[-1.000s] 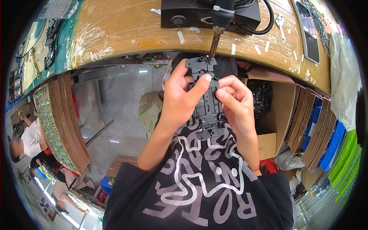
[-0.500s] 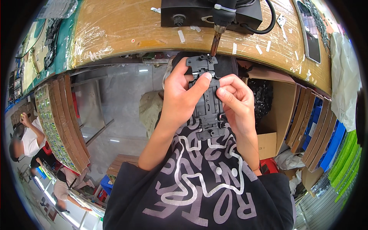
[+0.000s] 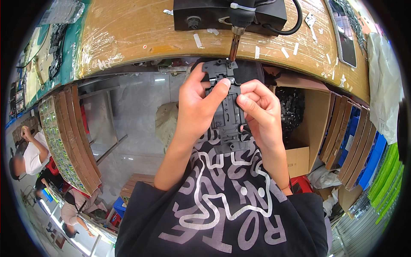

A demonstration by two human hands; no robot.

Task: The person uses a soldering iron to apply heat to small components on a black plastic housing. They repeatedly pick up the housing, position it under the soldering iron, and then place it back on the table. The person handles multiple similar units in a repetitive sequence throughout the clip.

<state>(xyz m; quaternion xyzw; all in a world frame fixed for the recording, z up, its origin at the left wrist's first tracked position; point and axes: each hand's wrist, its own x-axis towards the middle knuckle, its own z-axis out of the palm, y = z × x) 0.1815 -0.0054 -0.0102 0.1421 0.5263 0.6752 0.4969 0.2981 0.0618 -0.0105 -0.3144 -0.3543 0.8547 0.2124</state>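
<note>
Unmoved, both hands (image 3: 231, 107) hold the black part (image 3: 224, 107) beside a parts-filled carton (image 3: 314, 124).

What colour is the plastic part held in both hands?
Black, seen best in the head view: the plastic part.

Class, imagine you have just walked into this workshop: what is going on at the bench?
A person holds a black plastic frame part up in both hands, the left hand on its left side and the right hand on its right. The part's top end meets the tip of a screwdriver bit that sticks out from a black box-shaped machine on the wooden bench. To the right, an open cardboard box holds a pile of small black parts.
</note>
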